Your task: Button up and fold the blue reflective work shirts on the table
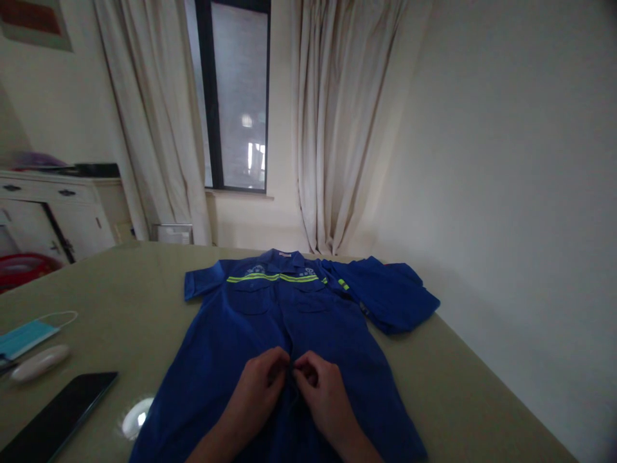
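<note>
Pale walls and long cream curtains around a dark-framed window, so the room's pretty dim. Call the hands the middle of the clock: window's just shy of 12, white cabinet at 10, red basin a bit below that. Everything's on a big, glossy greenish-tan table.

Main thing is a blue short-sleeved work shirt, laid front side up right under the hands, collar at 12, with yellow-green stripes across the chest and a flap pocket on each side. At 2 o'clock there's a bunched-up pile of blue cloth right against the shirt; can't tell where one stops and the other starts.

Left hand is curled, thumb and fingers pinched on the shirt's front edge. Right hand does pretty much the same from the other side, fingertips nearly meeting the left's at the front seam. Too dark to make out a button between them.

Over at 9 you've got a light blue face mask with a pale rounded gadget just below it, and a black phone toward 8.
</note>
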`<state>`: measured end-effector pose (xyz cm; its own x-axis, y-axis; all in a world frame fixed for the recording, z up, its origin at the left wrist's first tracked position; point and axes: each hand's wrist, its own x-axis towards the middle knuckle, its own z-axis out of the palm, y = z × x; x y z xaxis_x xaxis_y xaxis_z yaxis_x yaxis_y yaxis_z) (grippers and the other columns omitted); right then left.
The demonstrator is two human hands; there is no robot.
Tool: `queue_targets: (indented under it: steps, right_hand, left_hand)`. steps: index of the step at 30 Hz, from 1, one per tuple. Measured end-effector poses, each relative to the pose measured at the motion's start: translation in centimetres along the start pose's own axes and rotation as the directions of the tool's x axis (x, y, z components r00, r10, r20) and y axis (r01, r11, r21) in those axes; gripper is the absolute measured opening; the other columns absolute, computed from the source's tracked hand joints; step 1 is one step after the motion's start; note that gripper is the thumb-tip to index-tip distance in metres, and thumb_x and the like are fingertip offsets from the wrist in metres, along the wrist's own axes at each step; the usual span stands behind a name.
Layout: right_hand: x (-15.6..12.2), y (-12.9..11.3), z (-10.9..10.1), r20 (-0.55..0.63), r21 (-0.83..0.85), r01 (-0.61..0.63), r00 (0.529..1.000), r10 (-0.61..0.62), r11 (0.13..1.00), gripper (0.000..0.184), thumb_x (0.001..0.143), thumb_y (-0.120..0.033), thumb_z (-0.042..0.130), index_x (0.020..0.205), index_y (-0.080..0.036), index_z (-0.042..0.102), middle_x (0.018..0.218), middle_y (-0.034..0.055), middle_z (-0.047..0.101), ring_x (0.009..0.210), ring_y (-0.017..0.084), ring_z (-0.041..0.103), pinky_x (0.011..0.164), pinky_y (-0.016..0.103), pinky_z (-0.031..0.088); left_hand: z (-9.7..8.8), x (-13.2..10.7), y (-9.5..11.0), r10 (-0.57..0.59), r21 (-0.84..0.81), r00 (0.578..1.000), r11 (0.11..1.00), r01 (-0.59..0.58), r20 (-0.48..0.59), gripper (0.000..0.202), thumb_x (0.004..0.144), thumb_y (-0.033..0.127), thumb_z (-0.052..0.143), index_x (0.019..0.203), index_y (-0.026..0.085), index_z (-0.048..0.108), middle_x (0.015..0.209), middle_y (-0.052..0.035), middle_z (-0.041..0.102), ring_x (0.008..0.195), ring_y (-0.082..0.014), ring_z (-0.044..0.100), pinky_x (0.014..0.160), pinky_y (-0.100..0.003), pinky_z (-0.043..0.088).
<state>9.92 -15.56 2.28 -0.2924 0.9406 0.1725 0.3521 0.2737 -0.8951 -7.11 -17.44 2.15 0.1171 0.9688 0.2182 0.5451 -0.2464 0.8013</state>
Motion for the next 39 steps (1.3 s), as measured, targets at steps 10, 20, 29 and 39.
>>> queue_targets:
  steps: [10, 20, 29, 39]
  right_hand:
    - [-0.2, 0.4, 0.4, -0.029, -0.158, 0.062, 0.997, -0.067, 0.985, 0.014, 0.087, -0.017, 0.059, 0.084, -0.022, 0.071, 0.080, 0.0005, 0.070, 0.071, 0.016, 0.063, 0.066, 0.024, 0.042]
    - [0.0, -0.3, 0.5, -0.044, -0.118, 0.027, 0.998, -0.033, 0.993, 0.011, 0.086, -0.015, 0.063, 0.088, -0.021, 0.072, 0.081, 0.0008, 0.071, 0.069, 0.015, 0.063, 0.065, 0.024, 0.043]
    - [-0.3, -0.5, 0.6, -0.141, -0.093, 0.135, 0.979, -0.147, 0.986, 0.010, 0.085, -0.013, 0.065, 0.080, -0.020, 0.070, 0.081, 0.0005, 0.065, 0.072, 0.014, 0.061, 0.066, 0.023, 0.043]
    - [0.6, 0.4, 1.1, -0.171, 0.200, -0.050, 0.982, 0.085, 0.979, 0.007, 0.077, -0.025, 0.070, 0.073, -0.019, 0.070, 0.071, 0.0005, 0.066, 0.069, 0.016, 0.060, 0.066, 0.026, 0.044]
  left_hand:
    - [0.0, 0.3, -0.7, -0.099, -0.187, 0.994, 0.976, 0.107, 0.052, 0.018, 0.089, 0.036, 0.058, 0.086, 0.020, 0.066, 0.081, -0.0002, 0.071, 0.079, -0.0180, 0.067, 0.071, -0.025, 0.049]
    - [0.6, 0.8, -2.8, -0.239, -0.513, 0.966, 0.819, 0.257, 0.104, 0.034, 0.073, 0.046, 0.076, 0.089, 0.016, 0.066, 0.081, -0.0002, 0.068, 0.078, -0.0182, 0.066, 0.073, -0.030, 0.052]
    - [0.3, 1.3, -2.2, -0.307, -0.635, 0.948, 0.717, 0.287, 0.083, 0.047, 0.059, 0.044, 0.086, 0.091, 0.019, 0.063, 0.071, 0.0041, 0.061, 0.063, -0.0124, 0.059, 0.061, -0.025, 0.046]
    - [0.6, 0.2, -0.9, -0.067, -0.172, 0.997, 0.983, 0.061, -0.030, 0.018, 0.084, 0.017, 0.058, 0.101, 0.023, 0.058, 0.081, 0.0028, 0.062, 0.073, -0.0148, 0.059, 0.068, -0.026, 0.046]
